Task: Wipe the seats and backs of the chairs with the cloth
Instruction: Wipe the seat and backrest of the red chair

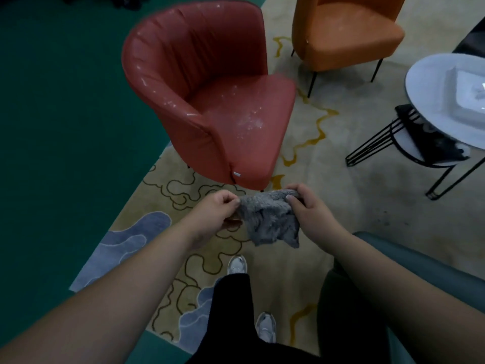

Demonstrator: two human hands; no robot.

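Both grips pinching cloth (270, 219) between them

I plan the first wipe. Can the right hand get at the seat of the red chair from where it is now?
Probably yes. The right hand and left hand hold the grey cloth just before the red chair; its seat faces them, nothing between.

The light is dim. A beige rug (354, 206) with yellow wavy lines, brown cloud outlines and blue-grey patches covers much of the floor, meeting dark green carpet (52, 127) at left. At right stands a round white side table (425, 106) on black wire legs, with a white square dish (469, 93) on top.
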